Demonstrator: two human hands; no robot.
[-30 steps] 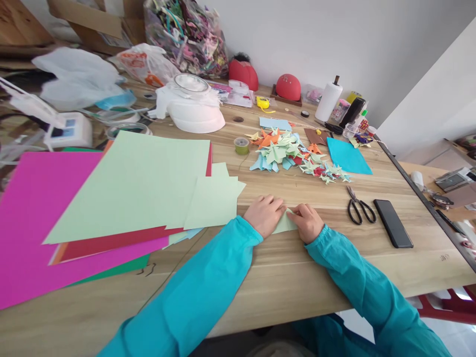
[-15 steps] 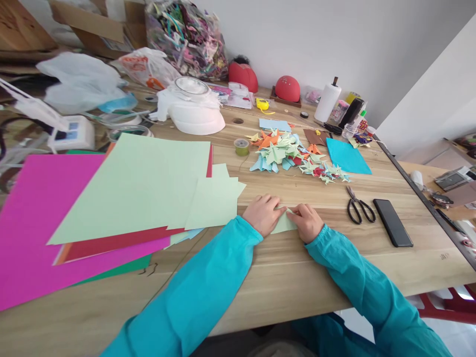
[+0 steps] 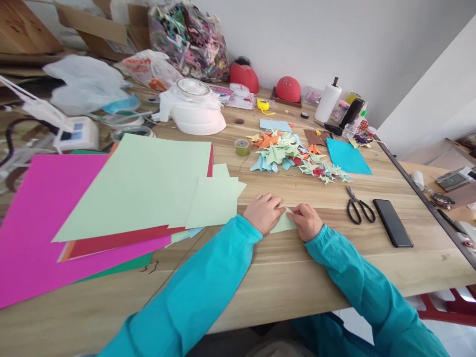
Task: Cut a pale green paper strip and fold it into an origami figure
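Pale green paper (image 3: 283,223) between hands (image 3: 262,213), touching both, on table (image 3: 267,282).

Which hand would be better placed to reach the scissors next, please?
Probably the right hand: the scissors lie on its side, farther from the left hand; both hands touch the small green paper.

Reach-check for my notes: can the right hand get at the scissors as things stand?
Probably yes. The scissors lie just right of the right hand, with no object showing between; its fingers are on the small green paper, though, so it likely must leave that first.
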